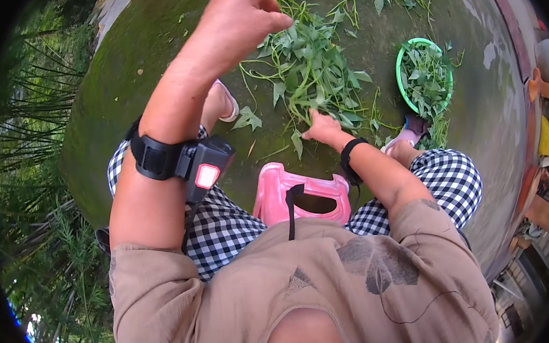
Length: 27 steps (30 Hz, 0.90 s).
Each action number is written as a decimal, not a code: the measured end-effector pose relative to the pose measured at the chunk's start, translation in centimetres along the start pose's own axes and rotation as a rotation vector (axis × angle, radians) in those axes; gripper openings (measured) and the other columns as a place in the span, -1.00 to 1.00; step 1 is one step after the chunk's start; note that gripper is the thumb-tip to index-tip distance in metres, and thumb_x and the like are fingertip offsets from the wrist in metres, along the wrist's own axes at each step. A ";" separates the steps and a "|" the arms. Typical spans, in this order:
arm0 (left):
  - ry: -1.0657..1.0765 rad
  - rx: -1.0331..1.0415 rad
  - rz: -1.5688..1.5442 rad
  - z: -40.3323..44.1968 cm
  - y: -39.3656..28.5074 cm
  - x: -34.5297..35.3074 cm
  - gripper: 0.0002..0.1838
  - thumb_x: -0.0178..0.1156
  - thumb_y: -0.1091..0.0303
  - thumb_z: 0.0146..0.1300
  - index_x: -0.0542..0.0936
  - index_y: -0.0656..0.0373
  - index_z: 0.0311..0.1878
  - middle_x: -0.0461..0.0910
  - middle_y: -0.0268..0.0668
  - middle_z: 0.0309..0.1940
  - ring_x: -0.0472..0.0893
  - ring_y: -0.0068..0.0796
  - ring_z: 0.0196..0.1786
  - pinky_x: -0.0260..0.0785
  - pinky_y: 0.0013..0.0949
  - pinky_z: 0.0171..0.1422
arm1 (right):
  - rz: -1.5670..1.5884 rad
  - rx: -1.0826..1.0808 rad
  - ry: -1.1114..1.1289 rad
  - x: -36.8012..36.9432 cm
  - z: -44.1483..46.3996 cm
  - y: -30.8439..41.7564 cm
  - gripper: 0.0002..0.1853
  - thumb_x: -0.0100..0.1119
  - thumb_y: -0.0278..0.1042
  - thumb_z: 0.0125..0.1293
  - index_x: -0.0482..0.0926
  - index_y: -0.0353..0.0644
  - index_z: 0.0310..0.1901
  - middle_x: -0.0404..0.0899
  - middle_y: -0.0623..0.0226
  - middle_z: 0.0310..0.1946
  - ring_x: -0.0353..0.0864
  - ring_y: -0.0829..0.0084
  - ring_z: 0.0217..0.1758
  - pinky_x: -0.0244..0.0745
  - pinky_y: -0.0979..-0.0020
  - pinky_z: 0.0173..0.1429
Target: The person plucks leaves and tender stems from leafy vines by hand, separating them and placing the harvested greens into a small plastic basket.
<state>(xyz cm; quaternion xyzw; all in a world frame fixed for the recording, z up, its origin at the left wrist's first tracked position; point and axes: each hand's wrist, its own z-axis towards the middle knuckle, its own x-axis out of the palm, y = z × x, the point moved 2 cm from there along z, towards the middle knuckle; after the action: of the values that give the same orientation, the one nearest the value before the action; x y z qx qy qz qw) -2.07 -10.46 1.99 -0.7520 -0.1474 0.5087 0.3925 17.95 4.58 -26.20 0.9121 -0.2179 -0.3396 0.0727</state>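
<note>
Left hand (246,11): grip curled, closure unclear. Right hand (324,129): grip closed around leafy stems (316,65); tangling could snap them if tugged.

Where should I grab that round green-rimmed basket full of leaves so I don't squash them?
Best is probably pinching the left rim of the round green-rimmed basket, coming from the left, where the pile of leafy green vines lies. There the rim is a narrow, bare curved band, while the leaves inside poke out past the right edge.
</note>
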 end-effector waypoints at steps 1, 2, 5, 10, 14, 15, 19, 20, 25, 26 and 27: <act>0.038 0.007 0.031 -0.1 -0.5 0.1 -0.67 0.36 0.22 0.12 0.68 0.30 -0.18 0.63 -0.24 -0.45 0.56 -0.52 -0.39 0.40 -0.40 -0.31 | 0.058 -0.010 0.112 1.0 0.9 -0.9 -0.38 0.45 -0.06 0.00 0.57 -0.14 0.11 0.64 0.09 -0.03 0.63 0.11 0.00 0.48 0.19 0.06; 0.053 0.022 0.100 0.2 -0.2 0.2 -0.66 0.36 0.21 0.09 0.68 0.31 -0.19 0.64 -0.21 -0.45 0.58 -0.49 -0.39 0.42 -0.37 -0.30 | 0.116 -0.019 0.223 2.0 1.8 -1.6 -0.41 0.46 -0.09 -0.01 0.60 -0.14 0.09 0.66 0.09 -0.09 0.64 0.12 -0.04 0.49 0.19 0.04; 0.046 0.081 0.131 0.4 -0.2 0.4 -0.65 0.37 0.19 0.07 0.69 0.31 -0.22 0.64 -0.19 -0.47 0.61 -0.44 -0.39 0.44 -0.35 -0.29 | 0.358 -0.119 0.279 0.5 0.4 -1.1 -0.68 0.42 -0.27 0.04 0.68 -0.21 -0.17 0.68 0.25 -0.41 0.64 0.32 -0.33 0.49 0.30 -0.18; -0.013 0.126 0.114 0.3 0.8 1.0 -0.71 0.36 0.21 0.02 0.72 0.26 -0.32 0.68 -0.12 -0.47 0.64 -0.32 -0.40 0.48 -0.23 -0.21 | 0.895 -0.131 0.148 -7.6 -3.9 0.6 -0.86 0.29 -0.42 0.14 0.65 -0.23 -0.26 0.60 0.44 -0.47 0.51 0.56 -0.46 0.38 0.49 -0.31; 0.126 -0.010 -0.034 -1.0 1.8 3.2 -0.61 0.37 0.06 0.00 0.68 0.28 -0.39 0.66 -0.03 -0.47 0.67 -0.22 -0.46 0.52 -0.21 -0.32 | 1.088 -0.335 -0.057 -14.4 -13.0 1.6 -0.78 0.22 -0.40 0.17 0.65 -0.25 -0.15 0.64 0.44 -0.33 0.55 0.58 -0.37 0.40 0.51 -0.21; 0.223 -0.100 -0.159 -2.2 1.5 4.1 -0.53 0.36 -0.01 0.04 0.66 0.33 -0.42 0.65 -0.03 -0.51 0.66 -0.27 -0.55 0.51 -0.23 -0.43 | 1.103 -0.392 -0.114 -15.4 -15.9 1.7 -0.75 0.22 -0.39 0.17 0.65 -0.25 -0.12 0.65 0.43 -0.30 0.57 0.58 -0.34 0.41 0.50 -0.19; 0.538 -0.398 -0.600 -8.7 -1.9 7.8 -0.27 0.26 -0.24 0.15 0.56 0.44 -0.13 0.65 -0.06 -0.46 0.62 -0.28 -0.58 0.51 -0.22 -0.47 | 1.057 -0.513 -0.282 -15.5 -25.3 0.2 -0.72 0.26 -0.43 0.18 0.66 -0.31 -0.07 0.68 0.42 -0.25 0.58 0.61 -0.21 0.45 0.54 -0.01; 0.632 -0.392 -0.807 -10.4 -2.8 8.9 -0.28 0.26 -0.23 0.17 0.53 0.41 -0.06 0.65 -0.06 -0.37 0.64 -0.25 -0.49 0.53 -0.19 -0.38 | 1.060 -0.505 -0.274 -14.7 -26.8 -0.2 -0.72 0.26 -0.44 0.16 0.66 -0.32 -0.08 0.68 0.40 -0.25 0.59 0.59 -0.21 0.45 0.53 -0.01; 0.514 -0.304 -1.303 -17.8 -7.0 11.5 -0.59 0.35 0.31 0.11 0.53 0.27 0.01 0.63 -0.20 -0.24 0.66 -0.22 -0.23 0.53 -0.14 -0.09 | 1.086 -0.479 -0.266 -9.0 -29.6 -1.7 -0.73 0.31 -0.49 0.11 0.67 -0.32 -0.13 0.69 0.40 -0.27 0.59 0.59 -0.21 0.45 0.52 0.00; 0.509 -0.293 -1.333 -18.2 -6.2 12.3 -0.60 0.32 0.40 0.09 0.52 0.27 0.02 0.63 -0.20 -0.23 0.65 -0.23 -0.20 0.52 -0.13 -0.06 | 1.098 -0.494 -0.311 -8.8 -30.1 -1.9 -0.72 0.31 -0.48 0.10 0.66 -0.32 -0.11 0.68 0.40 -0.27 0.59 0.58 -0.20 0.45 0.52 0.00; 0.503 -0.286 -1.365 -18.8 -5.9 12.6 -0.60 0.30 0.49 0.08 0.51 0.28 0.03 0.62 -0.21 -0.21 0.65 -0.25 -0.16 0.52 -0.11 -0.03 | 1.109 -0.508 -0.352 -8.8 -30.6 -1.7 -0.71 0.32 -0.48 0.10 0.66 -0.32 -0.10 0.68 0.40 -0.27 0.59 0.58 -0.20 0.44 0.52 0.00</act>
<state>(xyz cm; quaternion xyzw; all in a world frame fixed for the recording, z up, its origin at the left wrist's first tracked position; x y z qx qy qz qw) 21.04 -7.08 1.51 -0.6305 -0.5527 -0.0602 0.5416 32.47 9.54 1.70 0.5484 -0.5794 -0.4375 0.4150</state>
